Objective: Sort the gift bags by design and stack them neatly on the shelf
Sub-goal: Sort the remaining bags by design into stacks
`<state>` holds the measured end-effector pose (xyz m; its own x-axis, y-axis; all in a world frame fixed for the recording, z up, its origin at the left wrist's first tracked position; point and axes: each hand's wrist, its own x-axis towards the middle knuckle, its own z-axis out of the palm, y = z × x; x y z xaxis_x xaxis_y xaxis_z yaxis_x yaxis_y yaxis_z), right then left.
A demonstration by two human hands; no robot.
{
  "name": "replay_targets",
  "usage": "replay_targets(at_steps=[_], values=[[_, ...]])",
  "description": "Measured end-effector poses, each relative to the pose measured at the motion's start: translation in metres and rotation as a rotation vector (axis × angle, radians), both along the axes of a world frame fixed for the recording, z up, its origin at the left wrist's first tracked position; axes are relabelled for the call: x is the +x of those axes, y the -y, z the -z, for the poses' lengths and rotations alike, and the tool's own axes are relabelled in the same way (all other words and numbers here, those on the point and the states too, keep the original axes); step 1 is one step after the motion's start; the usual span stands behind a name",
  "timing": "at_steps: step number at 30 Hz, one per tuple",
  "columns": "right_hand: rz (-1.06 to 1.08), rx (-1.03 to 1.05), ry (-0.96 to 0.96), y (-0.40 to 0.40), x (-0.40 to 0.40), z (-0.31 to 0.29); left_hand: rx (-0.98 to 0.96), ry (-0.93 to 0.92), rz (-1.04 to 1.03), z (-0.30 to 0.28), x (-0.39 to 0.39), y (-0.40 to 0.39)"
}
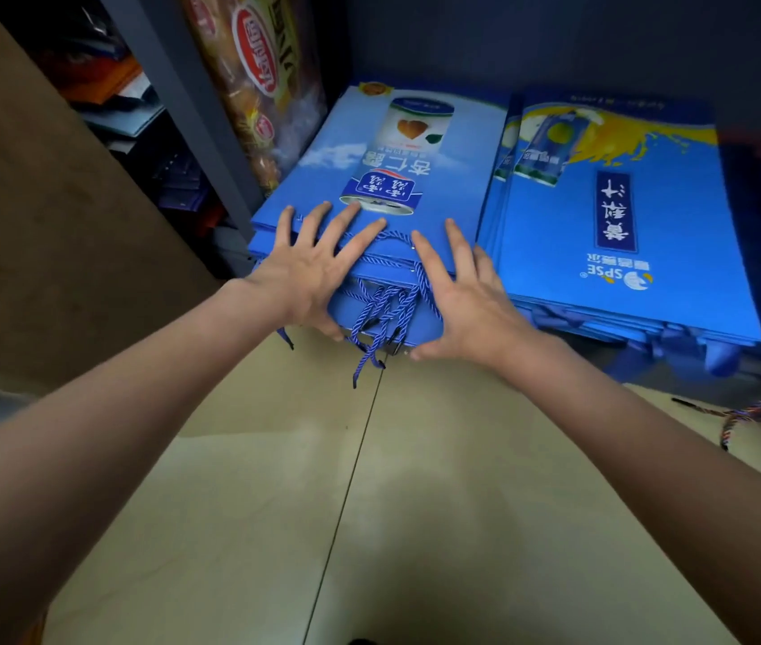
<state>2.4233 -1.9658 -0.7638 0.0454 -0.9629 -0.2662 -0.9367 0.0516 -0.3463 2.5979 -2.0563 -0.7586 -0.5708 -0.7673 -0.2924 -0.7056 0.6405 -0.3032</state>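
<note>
Pale floor tiles [416, 528] run up to a dim shelf, where both hands lie spread on a stack of blue can-print bags [397, 179]. Left hand [309, 267] and right hand [467, 304] rest with fingers straight, thumbs under the front edge, blue cord handles [383, 314] dangling between them. Just right of the right hand sits a second stack of juice-print bags [625, 235].

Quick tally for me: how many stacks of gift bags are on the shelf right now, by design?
Almond-drink can design stack, under both hands: 1
Yellow juice-splash design stack, to its right: 1
Total: 2 stacks. Bags per stack cannot be counted from the edges.
</note>
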Motion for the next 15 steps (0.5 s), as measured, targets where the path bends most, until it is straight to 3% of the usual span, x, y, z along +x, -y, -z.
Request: replay_targets(at_steps=[8,15], values=[[0.029,-0.127,-0.264,0.037,-0.015,-0.017,-0.005,-0.262,-0.048,-0.018,-0.005,0.031],[-0.071,-0.042,-0.154,0.027,-0.026,-0.015,-0.072,-0.269,-0.113,-0.005,-0.010,0.014]])
